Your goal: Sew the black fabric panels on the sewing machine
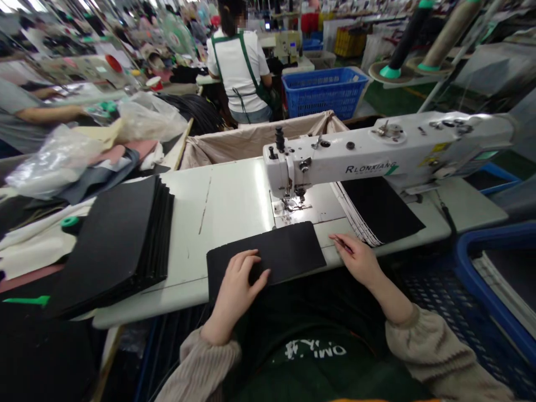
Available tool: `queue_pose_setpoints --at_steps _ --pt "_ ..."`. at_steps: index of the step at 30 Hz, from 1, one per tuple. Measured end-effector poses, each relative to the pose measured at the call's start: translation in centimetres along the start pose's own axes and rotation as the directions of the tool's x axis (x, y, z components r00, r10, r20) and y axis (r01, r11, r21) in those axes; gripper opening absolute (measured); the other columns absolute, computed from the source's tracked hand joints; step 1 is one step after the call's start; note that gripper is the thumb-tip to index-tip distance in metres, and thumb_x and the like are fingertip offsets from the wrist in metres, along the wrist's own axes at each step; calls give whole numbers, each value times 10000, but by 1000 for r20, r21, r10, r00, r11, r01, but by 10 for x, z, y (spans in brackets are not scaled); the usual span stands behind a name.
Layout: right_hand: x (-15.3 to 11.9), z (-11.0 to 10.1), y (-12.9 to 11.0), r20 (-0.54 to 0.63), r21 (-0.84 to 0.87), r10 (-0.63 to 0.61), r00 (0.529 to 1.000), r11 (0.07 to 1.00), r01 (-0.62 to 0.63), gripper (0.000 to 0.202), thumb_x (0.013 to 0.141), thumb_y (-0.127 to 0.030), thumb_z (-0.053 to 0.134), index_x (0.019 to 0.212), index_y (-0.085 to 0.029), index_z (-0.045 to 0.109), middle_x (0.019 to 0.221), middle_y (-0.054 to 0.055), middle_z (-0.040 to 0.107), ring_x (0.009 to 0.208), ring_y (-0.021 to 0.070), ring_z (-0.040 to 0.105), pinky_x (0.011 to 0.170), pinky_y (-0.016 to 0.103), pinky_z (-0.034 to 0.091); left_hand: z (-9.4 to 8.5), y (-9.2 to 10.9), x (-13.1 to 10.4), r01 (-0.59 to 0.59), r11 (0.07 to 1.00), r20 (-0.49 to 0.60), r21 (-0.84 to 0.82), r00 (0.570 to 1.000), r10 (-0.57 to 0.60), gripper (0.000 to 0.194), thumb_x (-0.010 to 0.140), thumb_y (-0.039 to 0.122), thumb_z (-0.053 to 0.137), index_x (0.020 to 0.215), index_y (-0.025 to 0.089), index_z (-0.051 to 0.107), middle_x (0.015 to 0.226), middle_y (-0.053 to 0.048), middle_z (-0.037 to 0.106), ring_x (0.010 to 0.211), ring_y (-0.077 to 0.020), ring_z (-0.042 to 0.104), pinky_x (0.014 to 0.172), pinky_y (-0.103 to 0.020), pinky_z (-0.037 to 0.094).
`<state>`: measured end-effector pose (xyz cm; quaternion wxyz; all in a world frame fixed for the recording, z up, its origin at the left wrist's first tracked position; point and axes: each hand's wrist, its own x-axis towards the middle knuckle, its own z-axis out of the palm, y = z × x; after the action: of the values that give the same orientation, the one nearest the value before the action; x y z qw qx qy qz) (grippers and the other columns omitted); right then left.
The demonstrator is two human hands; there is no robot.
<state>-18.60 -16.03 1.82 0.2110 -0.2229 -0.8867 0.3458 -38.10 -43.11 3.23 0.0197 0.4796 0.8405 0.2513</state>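
Left hand: grip spread on flat matte-black rectangular panel | right hand: grip pinching slim dark tool | far right: smooth white sewing machine

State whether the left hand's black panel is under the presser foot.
It's out: metal plate shows between the black panel and the presser foot.

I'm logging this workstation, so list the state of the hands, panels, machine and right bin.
Left hand, resting on the black panel
Black panel, spread out
Right hand, closed on a slim tool
Left stack, piled, edges uneven
Right stack, fanned, pale edges showing
Sewing machine, screen apparently lit; running or stopped unclear
Right bin, holding pale-edged panels
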Motion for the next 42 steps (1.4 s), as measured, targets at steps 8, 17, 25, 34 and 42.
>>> queue_pose_setpoints --at_steps 8,17,25,34,42 --pt "-52 -7 -8 90 -190 277 957 948 -257 283 975 -501 429 969 -262 580 764 -16 672 696 185 650 610 278 412 76 91 42 -313 944 176 -101 929 326 216 949 236 563 1149 276 631 1088 -55 601 982 -237 538 845 -388 478" --pt "-66 2 -20 184 -291 199 963 946 -139 240 995 -427 416 916 -238 540 718 -18 655 638 167 631 554 269 319 74 86 48 -158 931 160 -330 962 220 86 911 135 559 968 198 568 945 -34 585 901 -196 540 819 -337 467" --pt "-62 -5 -10 84 -364 219 972 915 -175 272 1001 -444 387 887 -241 526 704 -1 668 613 178 636 525 277 302 85 93 49 -296 946 159 -134 936 315 170 957 208 527 1035 260 668 988 -53 603 900 -220 521 787 -372 441" --pt "-64 7 -25 169 -351 143 975 933 -76 241 1009 -419 386 919 -241 521 772 6 695 662 181 650 540 279 298 75 88 53 -36 839 157 -543 977 143 128 956 300 550 916 204 624 905 -30 606 841 -165 575 761 -302 481" --pt "-47 15 -26 176 -446 145 974 894 -53 312 1030 -396 342 873 -227 552 748 13 694 640 171 647 516 278 284 57 87 49 -41 828 160 -559 975 156 154 970 315 527 893 195 587 880 -30 590 827 -163 562 761 -294 472"
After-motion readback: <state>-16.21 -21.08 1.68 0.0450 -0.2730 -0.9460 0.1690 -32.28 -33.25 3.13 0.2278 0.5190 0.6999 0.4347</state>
